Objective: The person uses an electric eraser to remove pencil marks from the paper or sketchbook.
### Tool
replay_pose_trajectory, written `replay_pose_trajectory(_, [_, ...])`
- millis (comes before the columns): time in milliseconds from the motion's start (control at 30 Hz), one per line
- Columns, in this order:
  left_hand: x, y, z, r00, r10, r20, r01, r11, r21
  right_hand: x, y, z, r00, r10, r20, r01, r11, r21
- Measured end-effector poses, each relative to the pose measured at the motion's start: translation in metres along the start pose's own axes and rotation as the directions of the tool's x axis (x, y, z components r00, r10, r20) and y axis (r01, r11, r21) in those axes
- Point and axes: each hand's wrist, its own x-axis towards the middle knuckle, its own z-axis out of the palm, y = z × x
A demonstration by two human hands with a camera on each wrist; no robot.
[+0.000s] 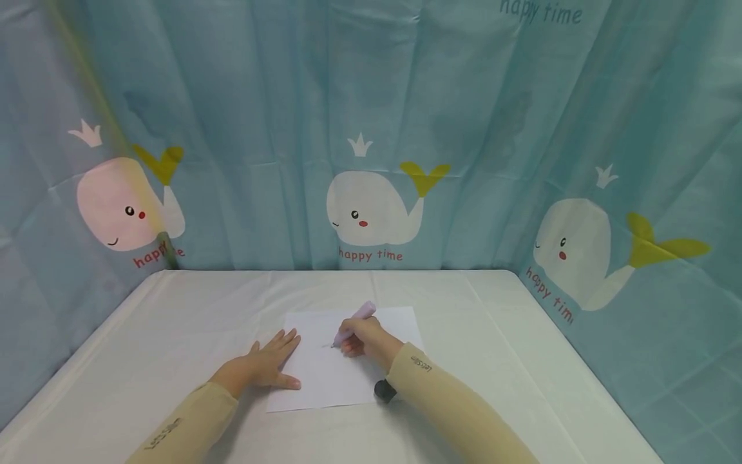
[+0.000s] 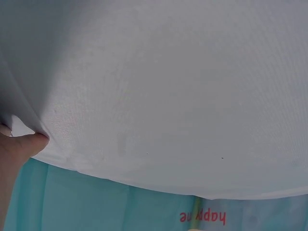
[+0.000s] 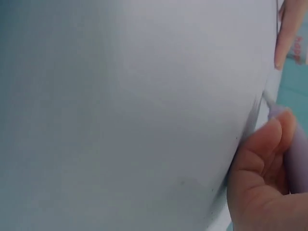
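A sheet of white paper (image 1: pixel 313 386) lies on the white-covered table. My right hand (image 1: pixel 362 338) grips a thick lilac pen (image 1: pixel 365 310), its thin tip down at the paper near the middle, beside a short faint mark (image 1: pixel 324 346). Thumb and fingers pinch the pen (image 3: pixel 297 154) low on its barrel in the right wrist view. With fingers spread, my left hand (image 1: pixel 263 364) rests on the paper's left edge. Only part of the left hand (image 2: pixel 21 147) shows at the edge of the left wrist view.
A dark round object (image 1: pixel 384 390) shows at the underside of my right sleeve, partly hidden. White cloth covers the table (image 1: pixel 481 335). Blue curtains (image 1: pixel 278 129) printed with whales hang behind and along both sides.
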Motion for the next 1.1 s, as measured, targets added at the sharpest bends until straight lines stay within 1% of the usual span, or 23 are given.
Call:
replay_pose_trajectory(100, [-0.0002, 0.0001, 0.0003, 1.0, -0.005, -0.004, 0.005, 1.0, 0.002, 0.0002, -0.0004, 0.0009, 1.0, 0.001, 0.005, -0.001, 1.0, -0.011])
replay_pose_trajectory(233, [0.0014, -0.0018, 0.0022, 1.0, -0.006, -0.01, 0.006, 1.0, -0.002, -0.0001, -0.0008, 0.0012, 1.0, -0.008, -0.023, 0.008, 1.0, -0.012])
replay_pose_trajectory(333, [0.0019, -0.0038, 0.0034, 1.0, -0.016, -0.009, 0.016, 1.0, 0.002, 0.0, -0.0013, 0.0019, 1.0, -0.009, -0.027, 0.009, 1.0, -0.019])
replay_pose_trajectory(500, [0.0011, -0.0066, 0.0039, 1.0, -0.026, -0.008, 0.026, 1.0, 0.013, -0.0004, -0.0008, 0.0036, 1.0, 0.011, 0.018, -0.01, 0.999, -0.042])
replay_pose_trajectory(600, [-0.0002, -0.0066, 0.0039, 1.0, -0.02, -0.008, 0.02, 1.0, 0.002, -0.003, 0.0002, 0.0046, 0.999, 0.013, 0.032, -0.012, 1.0, -0.028])
replay_pose_trajectory(700, [-0.0016, -0.0059, 0.0039, 1.0, -0.007, -0.009, 0.007, 1.0, -0.014, -0.0056, 0.0017, 0.0057, 1.0, -0.006, 0.015, 0.006, 1.0, -0.007])
replay_pose_trajectory(800, [-0.0024, -0.0051, 0.0042, 1.0, 0.006, -0.012, -0.007, 1.0, -0.028, -0.0075, 0.003, 0.0072, 1.0, -0.021, -0.016, 0.021, 1.0, -0.007])
replay_pose_trajectory(933, [-0.002, -0.004, 0.0041, 1.0, 0.004, -0.009, -0.004, 1.0, -0.018, -0.0094, 0.0029, 0.0092, 0.998, -0.035, -0.044, 0.034, 0.999, -0.024])
replay_pose_trajectory(1100, [0.0004, -0.0037, 0.0032, 1.0, -0.001, -0.003, 0.001, 1.0, 0.005, -0.0084, 0.0027, 0.0092, 0.998, -0.035, -0.047, 0.033, 0.999, -0.032])
